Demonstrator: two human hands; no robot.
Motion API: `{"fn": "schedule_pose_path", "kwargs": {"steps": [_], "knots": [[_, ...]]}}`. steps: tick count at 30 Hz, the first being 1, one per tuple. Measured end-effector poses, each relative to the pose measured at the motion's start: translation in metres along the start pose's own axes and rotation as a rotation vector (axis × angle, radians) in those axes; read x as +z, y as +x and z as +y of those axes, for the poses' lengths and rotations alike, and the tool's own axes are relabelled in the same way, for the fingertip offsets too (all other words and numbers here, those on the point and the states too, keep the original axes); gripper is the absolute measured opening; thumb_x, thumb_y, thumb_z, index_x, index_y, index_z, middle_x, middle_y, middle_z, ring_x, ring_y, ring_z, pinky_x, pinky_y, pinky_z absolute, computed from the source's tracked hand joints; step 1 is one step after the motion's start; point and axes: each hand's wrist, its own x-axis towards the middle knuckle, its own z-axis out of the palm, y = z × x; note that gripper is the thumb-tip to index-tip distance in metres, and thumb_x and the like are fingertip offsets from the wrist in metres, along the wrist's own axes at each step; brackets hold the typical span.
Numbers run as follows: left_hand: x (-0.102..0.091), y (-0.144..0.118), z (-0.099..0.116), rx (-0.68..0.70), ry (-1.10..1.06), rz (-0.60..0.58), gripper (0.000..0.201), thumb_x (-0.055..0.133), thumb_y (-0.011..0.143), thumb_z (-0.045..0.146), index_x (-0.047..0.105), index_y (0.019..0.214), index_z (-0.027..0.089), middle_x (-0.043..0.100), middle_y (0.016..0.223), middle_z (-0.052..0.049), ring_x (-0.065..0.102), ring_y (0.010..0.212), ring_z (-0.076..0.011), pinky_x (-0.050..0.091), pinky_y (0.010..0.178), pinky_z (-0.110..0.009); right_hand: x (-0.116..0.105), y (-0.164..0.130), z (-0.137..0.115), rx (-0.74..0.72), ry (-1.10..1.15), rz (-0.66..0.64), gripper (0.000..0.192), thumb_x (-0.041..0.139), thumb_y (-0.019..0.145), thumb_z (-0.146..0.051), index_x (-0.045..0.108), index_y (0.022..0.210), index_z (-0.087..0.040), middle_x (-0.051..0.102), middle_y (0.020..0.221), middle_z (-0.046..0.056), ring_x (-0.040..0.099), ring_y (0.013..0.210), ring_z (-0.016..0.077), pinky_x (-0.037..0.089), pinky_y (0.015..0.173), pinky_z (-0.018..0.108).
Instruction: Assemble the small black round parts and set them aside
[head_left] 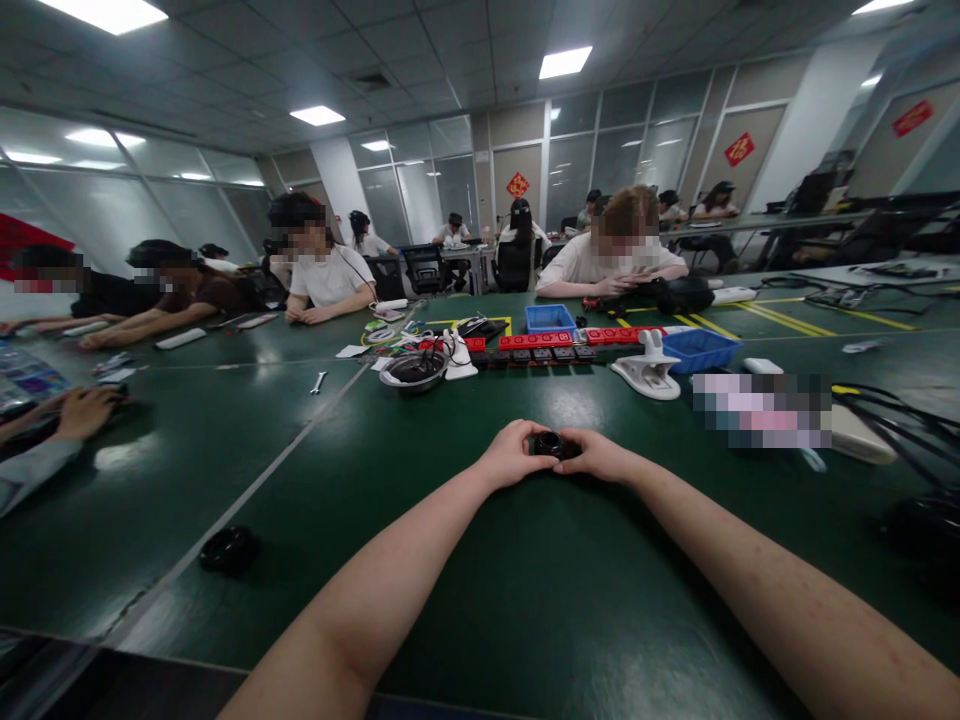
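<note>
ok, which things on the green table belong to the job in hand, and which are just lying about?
In hand:
- black ring, held between left hand and right hand

Lying about, as far as this view shows:
- wrench
- bowl
- right blue bin

Unsure: other black piece, untouched at left; similar-looking, so possibly related.

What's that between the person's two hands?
A small black ring, open at the top, sits between the left hand and the right hand, over the green table. The head view shows it.
</note>
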Motion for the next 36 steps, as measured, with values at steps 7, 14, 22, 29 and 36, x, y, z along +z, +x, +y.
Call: {"fn": "schedule_pose_path", "kwargs": {"steps": [7,14,22,29,36], "knots": [[0.015,0.001,0.005,-0.11,0.137,0.225,0.038,0.062,0.058,0.038,0.052,0.088,0.017,0.048,0.084,-0.004,0.047,0.078,-0.016,0.037,0.067,-0.027,0.016,0.009,0.005,0.089,-0.346,0.365,0.031,0.062,0.052,-0.034,0.045,0.071,-0.017,0.05,0.063,-0.002,0.046,0.058,0.0121,0.031,0.049,0.021],[0.024,0.006,0.007,-0.217,0.17,0.33,0.035,0.059,0.062,0.038,0.049,0.089,0.017,0.048,0.089,-0.005,0.047,0.083,-0.0172,0.037,0.072,-0.028,0.036,0.014,-0.005,0.27,-0.653,0.597,0.023,0.053,0.064,-0.031,0.045,0.078,-0.016,0.054,0.074,0.007,0.051,0.064,0.0164,0.03,0.05,0.024],[0.002,0.005,0.002,-0.021,0.094,0.109,0.037,0.063,0.057,0.033,0.053,0.089,0.016,0.05,0.084,-0.003,0.048,0.074,-0.0145,0.038,0.066,-0.025,0.022,0.005,-0.001,-0.006,-0.52,0.388,0.052,0.062,0.055,-0.041,0.046,0.098,-0.017,0.054,0.09,0.006,0.05,0.081,0.0198,0.036,0.066,0.028],[-0.01,0.007,-0.004,0.008,-0.046,-0.158,0.046,0.061,0.058,0.038,0.051,0.097,0.015,0.048,0.075,0.0,0.037,0.049,-0.005,0.03,0.043,-0.018,0.001,0.001,-0.004,-0.13,-0.327,0.024,0.04,0.06,0.06,-0.04,0.055,0.091,-0.016,0.056,0.084,0.004,0.051,0.078,0.0186,0.038,0.07,0.03],[-0.008,0.004,-0.004,0.033,0.019,-0.117,0.048,0.058,0.061,0.042,0.048,0.102,0.018,0.048,0.085,-0.002,0.041,0.054,-0.0064,0.035,0.049,-0.019,-0.005,-0.002,-0.007,-0.082,-0.086,-0.02,0.054,0.055,0.066,-0.039,0.041,0.114,-0.017,0.051,0.105,0.006,0.048,0.091,0.0187,0.037,0.079,0.031]]}}
